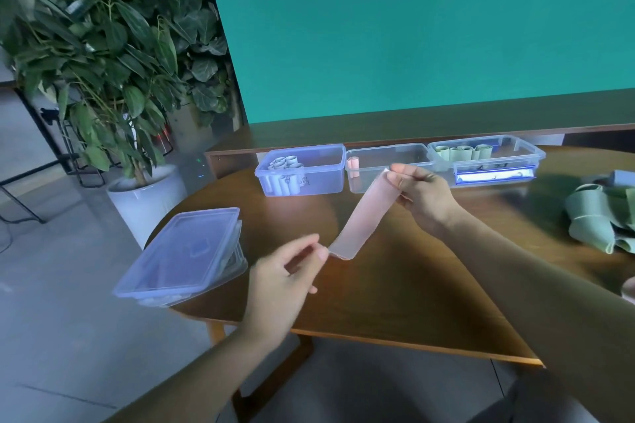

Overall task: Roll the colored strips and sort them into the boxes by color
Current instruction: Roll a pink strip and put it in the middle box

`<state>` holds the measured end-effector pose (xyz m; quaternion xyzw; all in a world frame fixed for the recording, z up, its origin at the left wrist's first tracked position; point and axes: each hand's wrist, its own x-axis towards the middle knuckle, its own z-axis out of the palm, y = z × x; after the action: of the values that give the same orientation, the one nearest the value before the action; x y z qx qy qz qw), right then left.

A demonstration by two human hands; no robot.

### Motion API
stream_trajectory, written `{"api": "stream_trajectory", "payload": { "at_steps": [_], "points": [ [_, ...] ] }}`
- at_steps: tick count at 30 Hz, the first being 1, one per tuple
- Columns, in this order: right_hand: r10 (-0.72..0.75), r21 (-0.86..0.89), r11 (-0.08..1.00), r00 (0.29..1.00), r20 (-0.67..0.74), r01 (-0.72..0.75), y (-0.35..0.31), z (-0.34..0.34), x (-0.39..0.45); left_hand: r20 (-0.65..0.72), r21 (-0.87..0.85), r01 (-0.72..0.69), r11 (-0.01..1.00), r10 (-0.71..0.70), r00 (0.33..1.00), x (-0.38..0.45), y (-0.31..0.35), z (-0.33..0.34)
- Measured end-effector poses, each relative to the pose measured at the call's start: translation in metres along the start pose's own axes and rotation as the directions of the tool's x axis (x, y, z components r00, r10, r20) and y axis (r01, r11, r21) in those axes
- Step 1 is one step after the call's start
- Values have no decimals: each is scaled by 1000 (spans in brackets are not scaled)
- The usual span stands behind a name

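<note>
Both hands hold a pink strip stretched above the table.

The left hand (285,271) pinches the near end of the pink strip (364,213); the right hand (422,192) pinches its far end, held up over the table (395,285). Beyond stand three clear boxes: the left box (330,165) with white rolls, the middle box (395,165) with one pink roll (353,163), the right box (525,154) with green rolls.
</note>
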<state>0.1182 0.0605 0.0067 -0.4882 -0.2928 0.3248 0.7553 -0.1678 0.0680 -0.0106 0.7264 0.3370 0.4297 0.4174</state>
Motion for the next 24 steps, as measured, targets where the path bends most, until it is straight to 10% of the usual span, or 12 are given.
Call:
{"api": "stream_trajectory", "payload": {
  "at_steps": [9, 17, 24],
  "points": [
    [9, 4, 1000, 999, 47, -9, 15, 33, 24, 194, -58, 96, 994, -84, 977, -29, 9, 25],
    [49, 25, 998, 998, 33, -49, 44, 35, 38, -71, 86, 11, 996, -5, 997, 6, 5, 14],
    [12, 125, 992, 988, 154, -31, 56, 36, 43, -21, -13, -38, 999, 38, 999, 122, -23, 52]
  ]
}}
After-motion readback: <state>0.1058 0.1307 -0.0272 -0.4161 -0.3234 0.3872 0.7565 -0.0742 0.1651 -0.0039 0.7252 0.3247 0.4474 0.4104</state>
